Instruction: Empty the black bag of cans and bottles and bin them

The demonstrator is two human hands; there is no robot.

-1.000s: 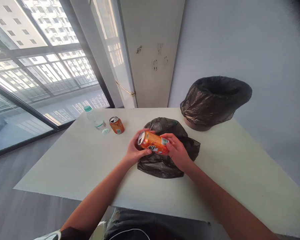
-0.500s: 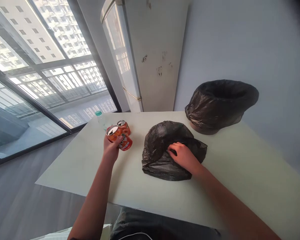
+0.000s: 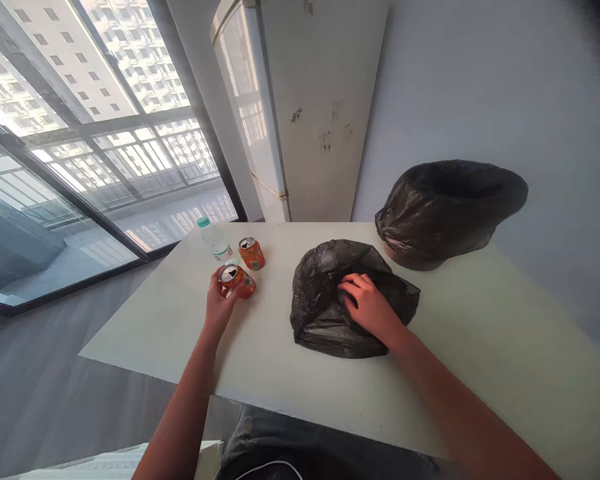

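Observation:
My left hand [image 3: 221,300] is wrapped round an orange-red drink can [image 3: 246,285] with an opened top, which leans to one side low over the table. Just beyond it stands a second orange can [image 3: 252,255], also opened. Beside that one is a clear plastic bottle [image 3: 215,240] with a green cap. My right hand [image 3: 367,303] presses with curled fingers into the gathered top of a black plastic bag [image 3: 320,333]; its fingertips are partly hidden by the folds.
At the back right, a bin lined with a black bag [image 3: 430,220] stands on the white table [image 3: 170,333] against the wall. A fridge [image 3: 325,167] rises behind the table's far edge. Glass doors [image 3: 105,173] are on the left.
My left hand has lowered the can toward the table, away from me. My right hand stays at the bag, its fingers slightly shifted. The view has turned a little.

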